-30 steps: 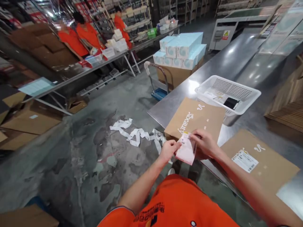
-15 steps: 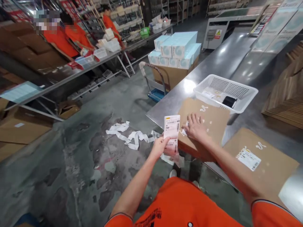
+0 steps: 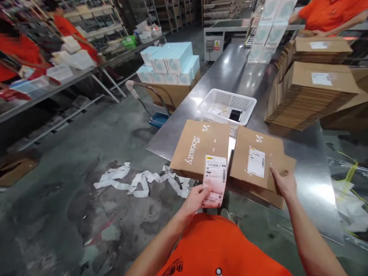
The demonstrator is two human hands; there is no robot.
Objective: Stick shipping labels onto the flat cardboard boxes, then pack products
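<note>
Pinched in my left hand (image 3: 197,198) is a strip of printed labels (image 3: 215,174), held upright in front of the near edge of a cardboard box (image 3: 198,147) with white lettering. To its right lies a second box (image 3: 241,153), bearing a white shipping label (image 3: 256,163). My right hand (image 3: 284,182) rests at the right edge of this second box, thumb on its top and fingers partly hidden at its side. Under that box another piece of cardboard shows.
Behind the boxes, a white basket (image 3: 250,109) holds a black item. Flattened cartons (image 3: 319,92) are stacked at the right of the metal table (image 3: 201,99). Light-blue boxes (image 3: 175,57) stand beyond the left edge. Paper strips (image 3: 140,180) litter the floor. Other people stand far left and upper right.
The view has swung right. My right hand has left the top of the left box and moved to the right box's edge. My left hand still holds the label strip.
</note>
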